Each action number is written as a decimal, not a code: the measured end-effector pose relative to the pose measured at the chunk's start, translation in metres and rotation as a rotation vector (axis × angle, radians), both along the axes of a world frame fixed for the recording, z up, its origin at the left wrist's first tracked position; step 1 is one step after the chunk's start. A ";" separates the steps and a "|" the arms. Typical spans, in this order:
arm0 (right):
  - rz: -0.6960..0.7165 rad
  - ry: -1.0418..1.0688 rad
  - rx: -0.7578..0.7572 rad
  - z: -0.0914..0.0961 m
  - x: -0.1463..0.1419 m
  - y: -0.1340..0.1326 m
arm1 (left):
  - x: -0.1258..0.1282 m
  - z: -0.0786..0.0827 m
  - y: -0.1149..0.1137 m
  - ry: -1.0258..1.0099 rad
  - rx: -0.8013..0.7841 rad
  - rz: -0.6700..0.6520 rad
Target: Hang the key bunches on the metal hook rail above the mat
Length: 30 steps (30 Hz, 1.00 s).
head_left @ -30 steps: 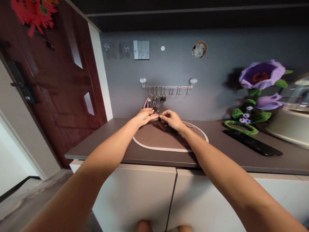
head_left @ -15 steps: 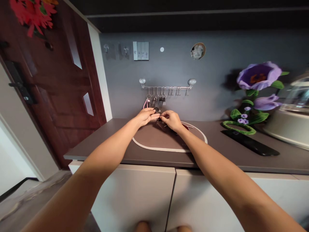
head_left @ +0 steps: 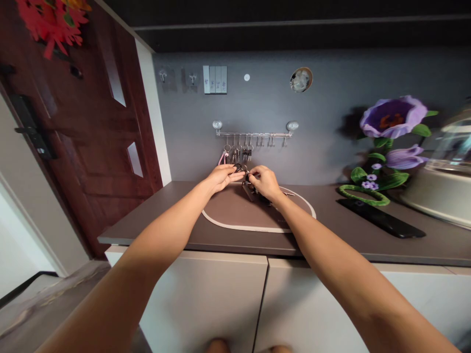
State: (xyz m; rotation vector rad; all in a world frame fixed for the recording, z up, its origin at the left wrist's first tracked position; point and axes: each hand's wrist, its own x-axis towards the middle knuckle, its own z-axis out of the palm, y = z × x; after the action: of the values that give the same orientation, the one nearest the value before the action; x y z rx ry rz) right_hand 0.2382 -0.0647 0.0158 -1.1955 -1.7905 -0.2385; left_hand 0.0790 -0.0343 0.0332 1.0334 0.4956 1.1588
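Over the brown mat (head_left: 228, 220), my left hand (head_left: 221, 178) is closed on a bunch of keys by its black loop (head_left: 238, 167). My right hand (head_left: 265, 182) pinches the same bunch near its metal ring (head_left: 246, 170), thumb and forefinger together. A dark, flat piece (head_left: 248, 192) hangs below the right fingers; the rest of the bunch is partly hidden. Just behind the hands, a clear rail (head_left: 257, 134) on the wall carries several hooks. Several sets of keys (head_left: 247, 155) hang on its left hooks, along with a pink strap (head_left: 222, 158).
The dark counter (head_left: 147, 208) extends to both sides. On its right are a black phone-like slab (head_left: 382, 218), a purple plush flower (head_left: 395, 117) and a pale domed appliance (head_left: 437, 191). A dark red door (head_left: 95, 147) stands left. A dark shelf (head_left: 294, 37) overhangs above.
My right hand has shifted slightly right, away from the left fingers. The metal ring and the dark, flat piece now show more between the hands. My left hand has stayed nearly in place.
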 end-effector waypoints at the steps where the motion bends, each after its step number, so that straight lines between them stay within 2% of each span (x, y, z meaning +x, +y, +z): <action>1: 0.006 0.029 0.000 0.001 0.001 0.000 | 0.000 0.000 0.001 -0.010 0.001 -0.001; 11: 0.216 0.219 -0.089 0.011 0.009 -0.004 | -0.003 -0.003 0.008 -0.007 -0.021 -0.009; 20: 0.319 0.376 -0.175 0.014 0.014 0.002 | -0.001 -0.010 0.008 0.091 -0.030 -0.062; 30: 0.479 0.638 -0.274 0.017 0.013 -0.001 | 0.013 -0.019 -0.002 0.225 0.105 -0.049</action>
State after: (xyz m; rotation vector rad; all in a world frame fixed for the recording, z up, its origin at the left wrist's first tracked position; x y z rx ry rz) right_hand 0.2511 -0.0659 0.0329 -0.8480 -1.4934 0.6189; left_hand 0.0919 -0.0363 0.0141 1.2680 0.5880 1.0395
